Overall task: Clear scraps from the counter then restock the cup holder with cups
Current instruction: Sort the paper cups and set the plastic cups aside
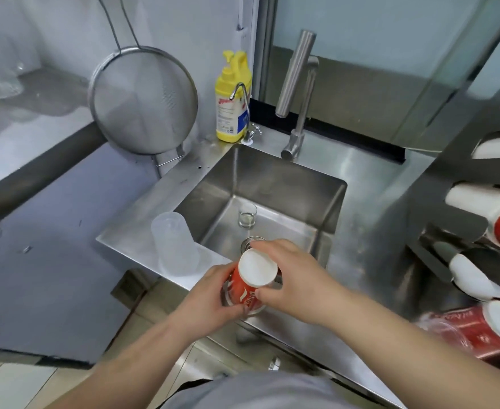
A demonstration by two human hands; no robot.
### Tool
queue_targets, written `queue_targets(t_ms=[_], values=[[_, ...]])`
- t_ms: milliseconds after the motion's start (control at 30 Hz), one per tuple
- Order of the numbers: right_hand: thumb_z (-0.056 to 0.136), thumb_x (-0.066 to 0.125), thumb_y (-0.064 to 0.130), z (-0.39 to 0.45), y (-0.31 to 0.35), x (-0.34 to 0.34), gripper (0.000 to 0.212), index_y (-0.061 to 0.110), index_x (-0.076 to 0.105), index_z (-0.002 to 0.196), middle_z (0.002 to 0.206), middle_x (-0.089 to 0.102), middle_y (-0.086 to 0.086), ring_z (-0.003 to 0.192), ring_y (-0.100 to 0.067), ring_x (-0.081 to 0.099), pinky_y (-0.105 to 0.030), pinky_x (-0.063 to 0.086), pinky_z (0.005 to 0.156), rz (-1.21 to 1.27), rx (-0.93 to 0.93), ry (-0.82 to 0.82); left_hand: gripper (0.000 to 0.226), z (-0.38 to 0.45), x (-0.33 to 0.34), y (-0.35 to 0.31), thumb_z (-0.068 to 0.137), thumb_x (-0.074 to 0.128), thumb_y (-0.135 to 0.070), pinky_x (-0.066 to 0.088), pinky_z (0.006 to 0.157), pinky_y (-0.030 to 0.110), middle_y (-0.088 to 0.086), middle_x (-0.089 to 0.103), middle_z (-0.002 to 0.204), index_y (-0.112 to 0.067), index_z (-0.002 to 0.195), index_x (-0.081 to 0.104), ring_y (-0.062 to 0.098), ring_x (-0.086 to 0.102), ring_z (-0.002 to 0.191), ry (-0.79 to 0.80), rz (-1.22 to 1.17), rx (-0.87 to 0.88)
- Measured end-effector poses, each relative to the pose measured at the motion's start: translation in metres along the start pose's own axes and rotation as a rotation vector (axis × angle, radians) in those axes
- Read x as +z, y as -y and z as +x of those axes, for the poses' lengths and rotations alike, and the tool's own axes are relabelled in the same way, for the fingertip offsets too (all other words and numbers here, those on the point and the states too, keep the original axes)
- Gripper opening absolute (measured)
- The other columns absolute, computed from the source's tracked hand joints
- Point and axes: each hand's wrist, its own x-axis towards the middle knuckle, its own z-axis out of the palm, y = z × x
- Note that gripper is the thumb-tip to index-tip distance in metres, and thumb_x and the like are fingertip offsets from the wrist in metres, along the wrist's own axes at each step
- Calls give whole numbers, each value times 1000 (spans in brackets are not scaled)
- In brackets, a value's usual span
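Observation:
A stack of red paper cups [253,278] with a white bottom facing up is held over the sink's front edge, still partly in a clear plastic sleeve. My left hand [210,299] grips the sleeved lower part of the stack from the left. My right hand [294,278] grips the top of the stack from the right, thumb and fingers curled round it. The metal cup holder [461,184] stands at the right with rows of red and white cups [484,208] lying in its slots. Another sleeve of red cups [475,332] lies on the counter below the holder.
The steel sink [275,184] holds a small clear glass [247,217]. A frosted plastic jug [174,243] stands upside down on the left rim. A yellow detergent bottle [233,98], two faucets [297,93] and a hanging mesh strainer [142,98] sit behind.

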Motion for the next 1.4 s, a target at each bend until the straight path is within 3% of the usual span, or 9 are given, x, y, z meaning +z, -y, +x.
queue_targets(t_ms=[67,200,333,667,800,1000,1100,1267,1400], values=[[73,70,17,4,3,5,63,23,49,132,126,53,-1,120,-12,42,4,23,88,3,2,1,72,1,2,10,63,78,-39,51,92,31,-18,55,118,-42,128,47,5,57,112,16,-26,-2],[73,70,21,9,6,15,64,30,47,132,124,53,2,113,-12,50,-18,39,96,24,51,8,61,4,3,22,66,77,-33,47,81,24,-17,59,107,-43,120,50,6,57,97,63,-26,-2],[71,72,21,10,3,22,67,30,48,133,126,55,4,114,-10,51,-15,37,95,29,79,-7,54,4,1,23,68,78,-35,39,74,17,-19,54,95,-44,113,49,3,51,83,70,-46,7],[73,68,21,4,-4,24,76,31,36,141,137,48,3,125,-12,44,-20,35,104,7,96,36,81,-1,-20,-1,73,80,-32,44,104,28,-19,48,132,-52,137,35,-1,45,128,116,-36,57],[78,69,34,0,-5,8,72,31,36,141,137,46,5,127,-10,40,-19,31,105,-30,46,74,77,-3,-47,-27,68,68,-52,37,94,6,-33,39,130,-66,128,22,-16,39,123,99,9,76],[89,60,38,-11,-9,-54,46,26,52,132,129,56,2,119,-13,50,-19,34,97,-224,-40,68,63,8,-85,-92,72,49,-63,42,93,9,-28,50,119,-48,133,39,-15,48,112,115,182,201],[90,57,39,-26,-13,-90,42,30,52,131,124,57,6,104,-8,53,-16,35,87,-306,-40,112,68,29,-88,-140,73,49,-66,46,96,21,-27,55,114,-38,135,50,-7,53,110,264,377,243],[90,55,43,-77,-31,-133,42,32,51,131,125,58,6,111,-14,56,-33,44,97,-391,0,92,58,63,-48,-218,90,55,-54,43,100,27,-15,51,136,-41,143,37,6,53,119,658,782,298],[88,54,44,-135,-56,-161,42,34,52,129,120,59,6,108,-15,58,-35,46,94,-438,62,59,57,82,3,-269,91,54,-55,41,99,27,-13,51,137,-42,144,35,9,53,118,727,881,414]])
